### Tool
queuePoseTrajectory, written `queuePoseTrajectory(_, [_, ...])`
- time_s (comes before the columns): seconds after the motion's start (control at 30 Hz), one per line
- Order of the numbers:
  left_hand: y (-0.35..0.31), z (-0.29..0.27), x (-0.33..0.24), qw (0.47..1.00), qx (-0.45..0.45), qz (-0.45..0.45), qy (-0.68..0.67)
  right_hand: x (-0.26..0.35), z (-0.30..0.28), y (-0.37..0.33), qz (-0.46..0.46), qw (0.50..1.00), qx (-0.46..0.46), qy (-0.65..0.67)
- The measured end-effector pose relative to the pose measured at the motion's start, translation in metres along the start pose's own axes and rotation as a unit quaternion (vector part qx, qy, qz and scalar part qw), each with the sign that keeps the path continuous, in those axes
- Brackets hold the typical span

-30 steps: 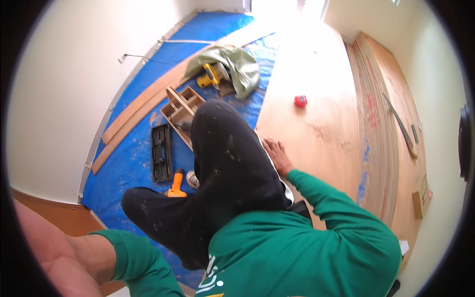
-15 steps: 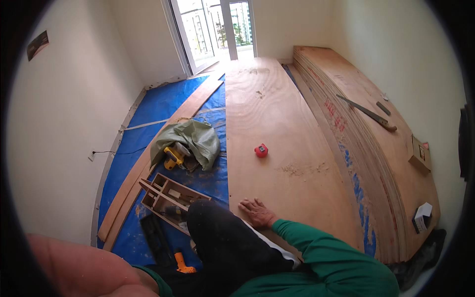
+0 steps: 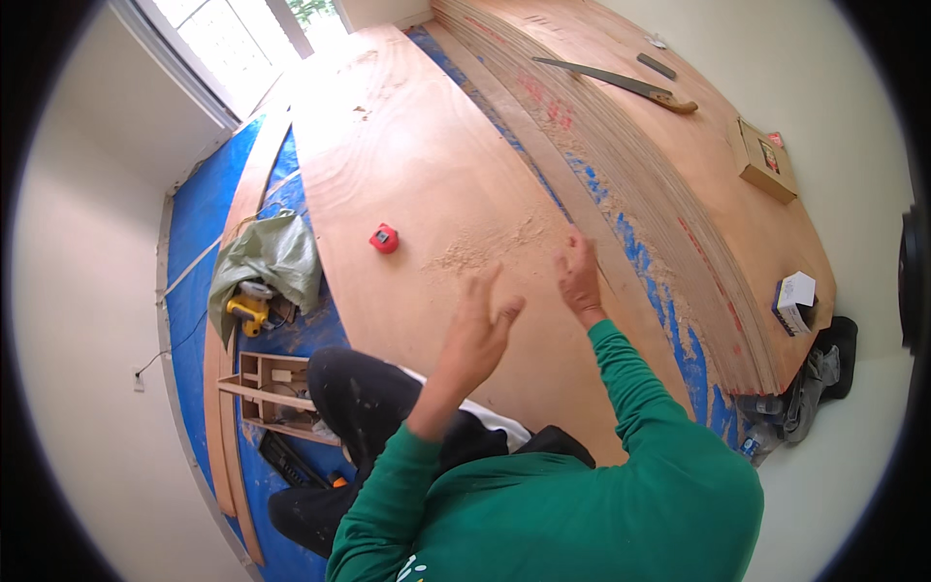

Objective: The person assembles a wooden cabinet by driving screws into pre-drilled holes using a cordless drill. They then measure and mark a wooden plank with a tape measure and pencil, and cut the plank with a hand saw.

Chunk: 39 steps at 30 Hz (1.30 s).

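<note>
My left hand (image 3: 477, 335) is raised over a large plywood sheet (image 3: 427, 184), its fingers apart and slightly blurred, with nothing in it. To its right, my right hand (image 3: 580, 279) is lifted near the sheet's right side. Its fingers look loosely bent and parted, and I see nothing held in them. A small heap of sawdust (image 3: 464, 254) lies on the sheet just beyond my left hand. Farther left on the sheet sits a red tape measure (image 3: 384, 239), touched by neither hand.
At right, a plywood stack (image 3: 669, 165) bears a handsaw (image 3: 621, 80), a cardboard box (image 3: 764, 163) and a small white box (image 3: 795, 299). On the blue sheeting at left are a wooden tool tray (image 3: 276, 390), a yellow power tool (image 3: 249, 312) and a green sack (image 3: 276, 254).
My right hand has lifted off the plywood, where it lay flat. My left hand has come up from the lower left over the sheet. The view has turned to the right.
</note>
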<state>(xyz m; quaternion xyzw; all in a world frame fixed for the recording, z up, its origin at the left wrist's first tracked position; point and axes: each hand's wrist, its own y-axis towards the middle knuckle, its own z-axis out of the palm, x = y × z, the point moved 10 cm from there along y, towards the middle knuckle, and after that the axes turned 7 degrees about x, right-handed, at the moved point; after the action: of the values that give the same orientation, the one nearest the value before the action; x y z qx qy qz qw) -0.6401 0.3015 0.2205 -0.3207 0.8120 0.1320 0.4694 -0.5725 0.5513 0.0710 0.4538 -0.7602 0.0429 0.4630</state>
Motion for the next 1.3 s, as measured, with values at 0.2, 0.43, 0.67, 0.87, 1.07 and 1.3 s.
queuePoseTrajectory(0.2, [0.109,0.195,0.092,0.972,0.126,0.060,0.191,-0.121,-0.174,0.081,0.072,0.980,-0.093,-0.162])
queuePoseTrajectory(0.43, [0.121,0.218,0.135,0.945,0.115,0.089,0.292,-0.259,-0.253,0.268,0.085,0.917,-0.087,-0.380])
queuePoseTrajectory(0.67, [0.119,0.224,0.143,0.941,0.181,0.032,0.284,-0.391,-0.260,0.442,0.154,0.904,-0.047,-0.396])
queuePoseTrajectory(0.87, [0.117,0.220,0.139,0.938,0.170,0.042,0.300,-0.482,-0.252,0.495,0.253,0.709,0.259,-0.605])
queuePoseTrajectory(1.07, [0.120,0.220,0.139,0.930,0.187,0.030,0.314,-0.416,-0.262,0.480,0.333,0.776,0.213,-0.492])
queuePoseTrajectory(1.3, [0.116,0.212,0.131,0.958,0.158,0.059,0.232,-0.247,-0.209,0.364,0.067,0.903,0.136,-0.402])
